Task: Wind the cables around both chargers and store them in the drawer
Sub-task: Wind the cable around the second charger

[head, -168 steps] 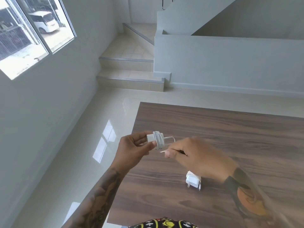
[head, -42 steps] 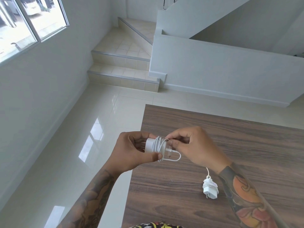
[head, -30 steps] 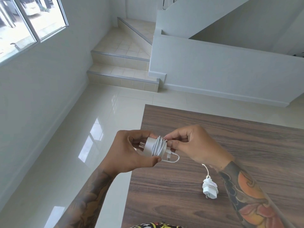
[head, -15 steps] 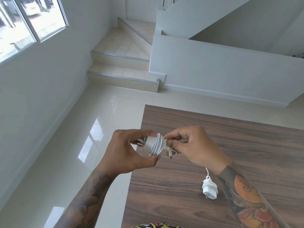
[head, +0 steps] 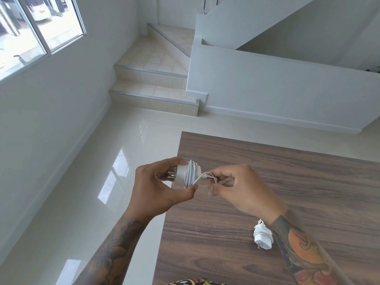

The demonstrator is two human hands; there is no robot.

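Note:
My left hand [head: 158, 190] grips a white charger [head: 182, 175] above the table's left edge, prongs pointing left, with its white cable [head: 192, 174] wound in several turns around the body. My right hand [head: 242, 188] pinches the cable's free end [head: 210, 176] just right of the charger, a short loose stretch running between coil and fingers. A second white charger [head: 263, 238], its cable wrapped around it, lies on the dark wooden table [head: 287, 182] beside my right forearm. No drawer is in view.
The table's left edge runs near my left hand, with glossy tiled floor [head: 102, 161] beyond it. Tiled stairs [head: 156, 79] and a white half wall [head: 267, 85] stand behind. A window [head: 35, 31] is at upper left.
The loose loop of cable has been pulled in and my right hand has drawn the free end slightly right, away from the coil. The charger on the table has not moved.

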